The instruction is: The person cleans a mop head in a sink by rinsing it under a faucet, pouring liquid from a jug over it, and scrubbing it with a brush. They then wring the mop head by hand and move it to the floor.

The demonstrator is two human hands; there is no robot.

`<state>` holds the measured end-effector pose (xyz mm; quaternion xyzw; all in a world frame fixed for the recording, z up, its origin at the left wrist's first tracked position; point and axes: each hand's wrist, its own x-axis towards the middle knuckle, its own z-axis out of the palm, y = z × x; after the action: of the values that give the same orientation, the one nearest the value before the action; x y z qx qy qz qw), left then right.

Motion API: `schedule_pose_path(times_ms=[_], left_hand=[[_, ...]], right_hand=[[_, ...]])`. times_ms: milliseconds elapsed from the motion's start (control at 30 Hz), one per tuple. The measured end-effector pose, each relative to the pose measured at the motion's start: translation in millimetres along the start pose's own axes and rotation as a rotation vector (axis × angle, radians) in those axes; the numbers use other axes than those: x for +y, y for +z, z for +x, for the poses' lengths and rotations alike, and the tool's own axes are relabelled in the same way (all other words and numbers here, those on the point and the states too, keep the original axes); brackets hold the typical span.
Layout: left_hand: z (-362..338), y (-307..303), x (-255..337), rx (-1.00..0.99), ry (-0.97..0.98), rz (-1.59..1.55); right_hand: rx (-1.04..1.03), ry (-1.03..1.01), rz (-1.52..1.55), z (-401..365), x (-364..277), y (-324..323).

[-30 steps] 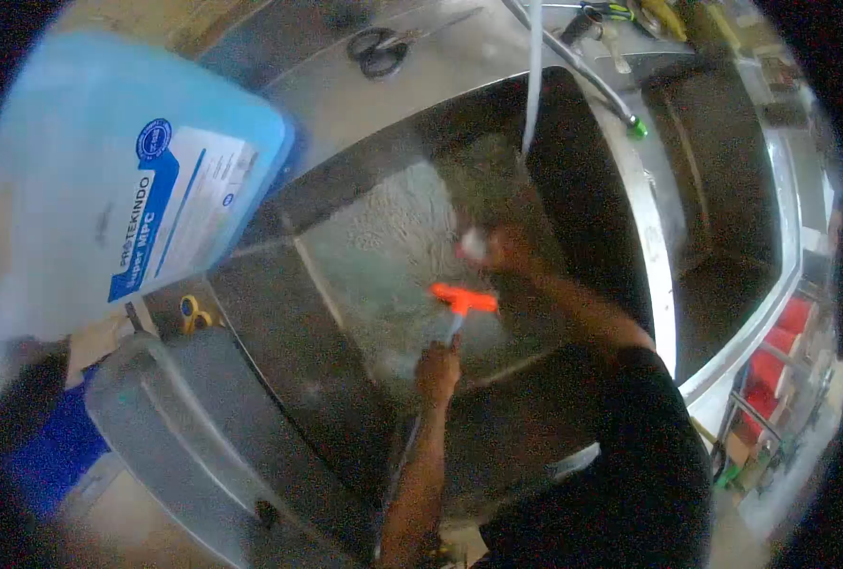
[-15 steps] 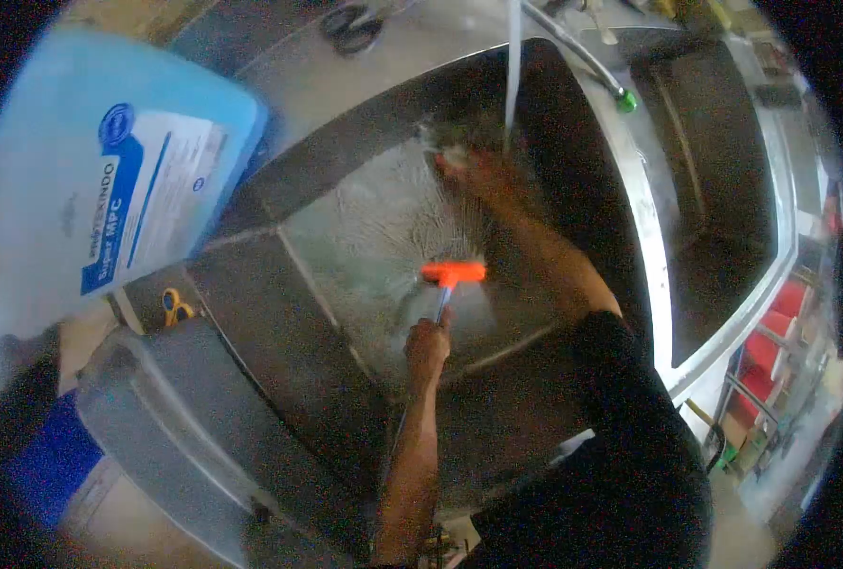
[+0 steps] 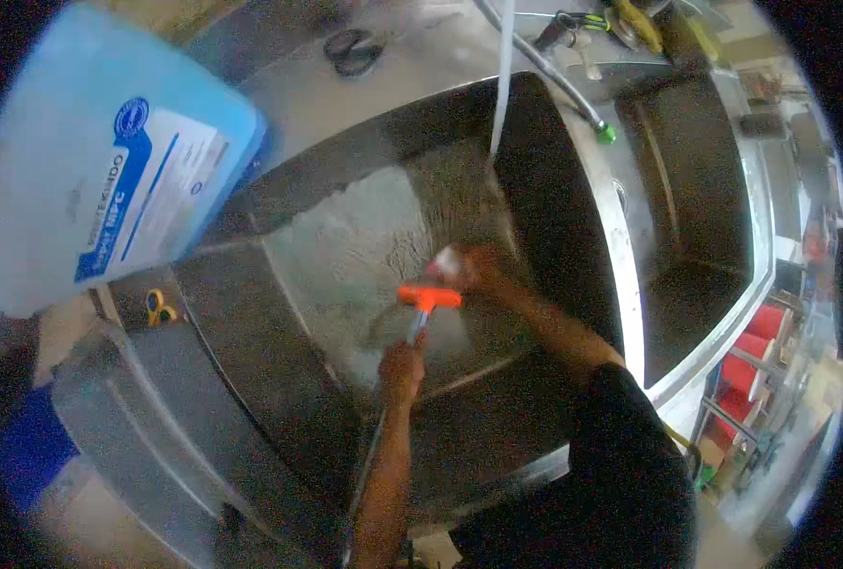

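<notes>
My left hand [image 3: 402,373] is closed around the handle of a squeegee-like tool with an orange T-shaped head [image 3: 430,298]. That head is over the wet floor of a large metal sink [image 3: 346,365], and the handle runs back along my left forearm. Just beyond the head is my right hand [image 3: 483,268], blurred, its fingers bent around a small whitish thing [image 3: 448,263] that I cannot make out. Rippled shallow water [image 3: 374,228] covers part of the sink floor. A thin pale stream or tube [image 3: 503,85] comes down into the sink's far side.
A large light-blue jerrycan [image 3: 90,123] stands at the left. Yellow-handled scissors [image 3: 161,308] lie below it. On the right is a second basin [image 3: 696,313], with a green-tipped hose [image 3: 604,131] at the divider. A dark coiled item [image 3: 352,54] rests on the back ledge.
My right hand has come down from the sink's far side toward the orange head. My left hand still grips the tool. The whole view has shifted slightly.
</notes>
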<state>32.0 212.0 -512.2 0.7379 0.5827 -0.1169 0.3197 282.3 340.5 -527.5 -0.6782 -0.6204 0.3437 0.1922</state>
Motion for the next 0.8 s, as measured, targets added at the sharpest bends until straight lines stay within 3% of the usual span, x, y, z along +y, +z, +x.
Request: schedule_pose_path(times_ms=[67, 167, 267, 367, 400, 467, 533, 700, 800], left_hand=[[-2.9, -28.3, 18.8, 0.049, -0.257, -0.017], [2.0, -46.9, 27.1, -0.106, -0.288, -0.107], [5.0, -32.6, 17.0, -0.057, -0.218, -0.108], [-0.8, -44.9, 26.6, -0.081, -0.338, -0.088], [8.4, -32.5, 22.5, -0.081, -0.333, -0.083], [4.3, 14.1, -10.5, 0.071, -0.121, -0.002], [5.6, 27.9, -22.0, 0.011, -0.126, -0.057], [0.4, 4.3, -3.0, -0.086, -0.184, -0.156], [10.6, -21.3, -0.2, -0.079, -0.128, -0.153]], right_hand=[[-0.115, 0.086, -0.179, 53.3, 10.3, -32.9], [-0.183, 0.131, -0.186, 95.7, 4.1, -52.1], [-0.179, 0.038, 0.047, 29.6, -13.2, -57.0], [-0.068, 0.038, -0.144, -23.7, 2.4, 0.8], [-0.079, 0.078, -0.167, -11.6, 15.3, -11.0], [-0.104, 0.155, -0.212, 34.1, 19.5, -33.9], [-0.052, 0.211, -0.195, 67.0, 5.3, -38.3], [0.041, 0.054, -0.174, -6.2, -6.1, 5.6], [-0.034, 0.129, -0.217, 33.4, 17.1, -27.3]])
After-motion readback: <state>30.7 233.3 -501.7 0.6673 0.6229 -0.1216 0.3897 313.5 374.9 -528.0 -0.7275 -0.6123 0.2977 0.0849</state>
